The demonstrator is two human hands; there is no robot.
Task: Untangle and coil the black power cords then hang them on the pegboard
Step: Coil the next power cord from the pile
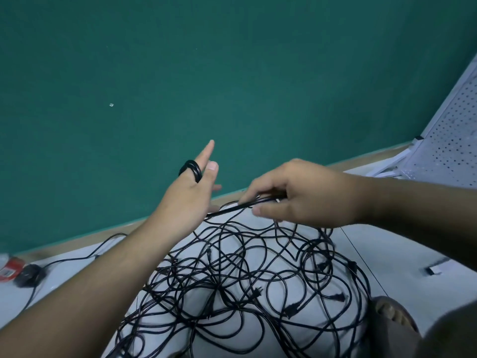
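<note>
A big tangle of black power cords [232,280] lies on the pale floor in front of me. My left hand [191,192] is raised above its far edge, fingers straight, with a couple of cord loops wound round the index finger. My right hand [296,195] pinches a taut stretch of that black cord [232,209] between thumb and fingers; the stretch runs across to my left hand. The white pegboard [449,140] leans against the green wall at the far right, with no cords on the part I see.
A green wall [206,73] with a wooden skirting stands just behind the tangle. A black adapter [28,276] and a red packet [10,268] lie at the far left. My bare foot [392,313] rests at the lower right beside the cords.
</note>
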